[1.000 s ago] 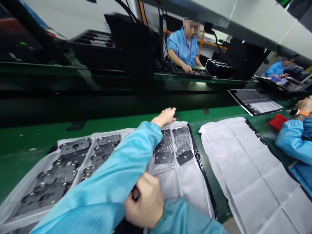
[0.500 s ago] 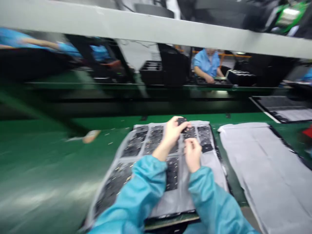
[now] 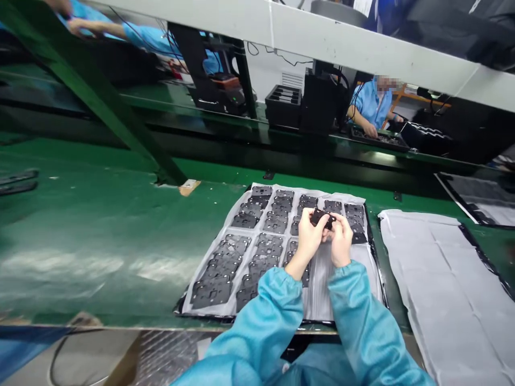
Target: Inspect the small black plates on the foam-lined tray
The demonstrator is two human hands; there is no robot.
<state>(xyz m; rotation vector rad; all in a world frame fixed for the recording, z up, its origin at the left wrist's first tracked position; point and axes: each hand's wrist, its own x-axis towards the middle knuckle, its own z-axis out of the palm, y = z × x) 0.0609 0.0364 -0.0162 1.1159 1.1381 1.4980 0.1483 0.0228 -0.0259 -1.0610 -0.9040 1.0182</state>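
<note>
Between my two hands is a small black plate with holes [image 3: 322, 218], held above the tray. My left hand [image 3: 309, 236] grips it from the left, thumb on its face. My right hand [image 3: 341, 239] pinches its right end with the fingertips. Below them lies a tray lined with whitish sheet [image 3: 235, 232], divided into sections. Rows of similar black plates [image 3: 219, 268] overlap one another in most sections. The plates directly under my hands and sleeves are partly hidden.
A second tray covered with whitish sheet [image 3: 438, 268] lies to the right, another [image 3: 483, 198] behind it. A slanted green post [image 3: 100, 107] rises from the green bench [image 3: 100, 230] on the left. Across the bench sits a co-worker in blue [image 3: 372, 107]. A white beam [image 3: 322, 43] crosses overhead.
My hands have come together on the black plate, which my left hand alone held before, with my right hand lower and apart. The view has turned left and tilted.
</note>
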